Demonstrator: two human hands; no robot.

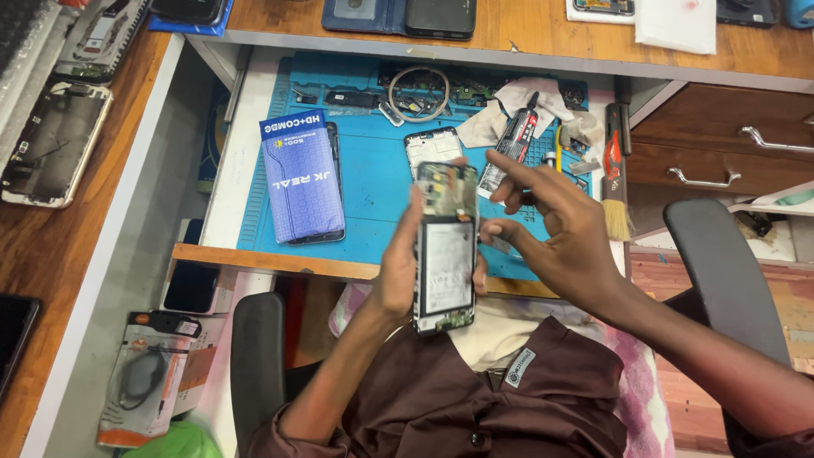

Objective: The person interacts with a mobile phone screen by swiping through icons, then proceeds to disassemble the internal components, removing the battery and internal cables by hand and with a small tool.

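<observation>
My left hand (397, 270) grips an opened phone (445, 246) from its left side, back cover off, showing the battery and circuit board. It is held upright over the front edge of the blue work mat (373, 182). My right hand (551, 229) is at the phone's right edge, thumb and fingers touching its side near the top; whether it pinches a small part I cannot tell.
On the mat lie a blue box (301, 174), a white phone frame (431, 146), a glue tube (513, 144), a brush (615, 182), a cable coil (419, 93) and small parts. Phones rest on the wooden desk to the left (55, 140). Drawers (721, 144) and a chair armrest (721, 271) stand at right.
</observation>
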